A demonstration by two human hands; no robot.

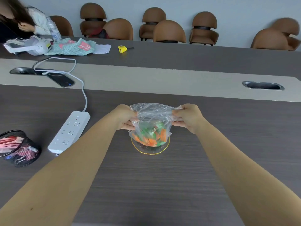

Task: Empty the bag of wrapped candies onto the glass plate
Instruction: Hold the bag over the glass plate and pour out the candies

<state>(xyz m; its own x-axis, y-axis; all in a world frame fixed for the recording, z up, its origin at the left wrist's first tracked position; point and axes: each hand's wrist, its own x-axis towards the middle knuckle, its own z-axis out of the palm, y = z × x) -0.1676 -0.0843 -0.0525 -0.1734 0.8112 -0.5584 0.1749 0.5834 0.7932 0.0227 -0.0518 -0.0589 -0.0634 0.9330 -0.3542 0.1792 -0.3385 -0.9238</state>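
A clear plastic bag [151, 116] hangs between my hands, its mouth stretched wide at the top. Orange and green wrapped candies [150, 136] fill its bottom. My left hand [124, 117] grips the bag's left edge and my right hand [187, 117] grips its right edge. Directly under the bag sits the glass plate [150, 151] with a gold rim; the bag's bottom hides most of it and seems to rest on or just above it.
A white power strip [69, 132] lies left of my left forearm, its cable running back to a phone [61, 79]. A black mesh cup [17, 148] of clips stands at the far left. A yellow tape measure [122, 48], a headset and brown chairs are far behind.
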